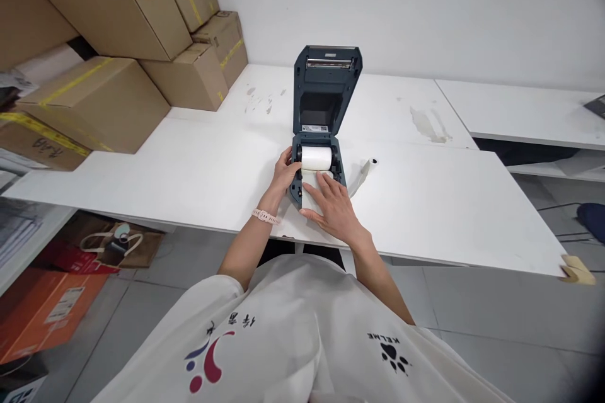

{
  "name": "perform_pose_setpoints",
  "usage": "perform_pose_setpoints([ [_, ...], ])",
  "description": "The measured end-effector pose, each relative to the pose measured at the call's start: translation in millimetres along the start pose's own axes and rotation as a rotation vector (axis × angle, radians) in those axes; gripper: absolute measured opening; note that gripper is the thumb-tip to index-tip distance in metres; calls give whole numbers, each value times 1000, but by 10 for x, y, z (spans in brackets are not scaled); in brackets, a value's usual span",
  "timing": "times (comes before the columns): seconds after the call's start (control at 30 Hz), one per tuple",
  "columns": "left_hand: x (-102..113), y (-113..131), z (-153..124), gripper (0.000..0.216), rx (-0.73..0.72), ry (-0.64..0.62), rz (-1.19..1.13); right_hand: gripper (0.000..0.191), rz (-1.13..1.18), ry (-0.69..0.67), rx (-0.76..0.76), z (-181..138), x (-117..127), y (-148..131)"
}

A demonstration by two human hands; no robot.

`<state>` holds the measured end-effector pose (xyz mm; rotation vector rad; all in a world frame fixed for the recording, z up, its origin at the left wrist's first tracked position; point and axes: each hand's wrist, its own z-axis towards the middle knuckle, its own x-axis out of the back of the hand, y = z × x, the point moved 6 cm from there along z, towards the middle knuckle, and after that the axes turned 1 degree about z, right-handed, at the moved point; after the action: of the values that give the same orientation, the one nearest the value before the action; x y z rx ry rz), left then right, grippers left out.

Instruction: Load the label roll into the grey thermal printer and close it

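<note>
A dark grey label printer (326, 101) stands on the white table with its lid raised. Inside it sits a white label roll (316, 157) between black holders. A strip of labels (309, 200) runs from the roll toward the printer's front edge. My left hand (284, 173) rests at the printer's left side, fingers around the edge and thumb near the roll. My right hand (331, 204) lies spread with its fingertips on the label strip, covering much of it. To the right of the printer lies a small loose roll (372, 164) with a pale strip trailing from it.
Cardboard boxes (118, 6) with yellow tape are stacked at the table's left end. The white table (425, 201) has a worn patch (428, 124) and a tan corner guard (577, 269). An orange box (51, 312) and bags are on the floor at left.
</note>
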<state>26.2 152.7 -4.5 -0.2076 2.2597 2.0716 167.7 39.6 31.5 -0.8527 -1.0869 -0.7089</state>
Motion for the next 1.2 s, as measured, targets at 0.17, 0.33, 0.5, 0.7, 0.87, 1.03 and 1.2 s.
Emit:
perform_pose_setpoints([
  [0.17, -9, 1, -222, 68, 76, -17, -58, 73, 73, -37, -9, -27, 7, 7],
  [0.33, 0, -31, -657, 88, 129, -66, -17, 57, 474, 16, 51, 50, 319, 249],
  [0.5, 39, -85, -762, 98, 178, -101, 26, 63, 721, 601, -106, 822, 1040, 1005],
  [0.7, 43, -52, -731, 96, 149, -93, 60, 82, 1003, 449, -180, 1987, 1273, 1398],
  [0.87, 37, -91, -757, 97, 132, -116, 67, 65, 991, 569, -187, 1726, 1336, 1314],
  [1.03, 94, -183, -893, 96, 120, -112, 19, 59, 943, 596, -86, 950, 1064, 949],
  [1.2, 118, -165, -1007, 85, 165, -68, -150, 47, 973, 476, -177, 355, 533, 739],
])
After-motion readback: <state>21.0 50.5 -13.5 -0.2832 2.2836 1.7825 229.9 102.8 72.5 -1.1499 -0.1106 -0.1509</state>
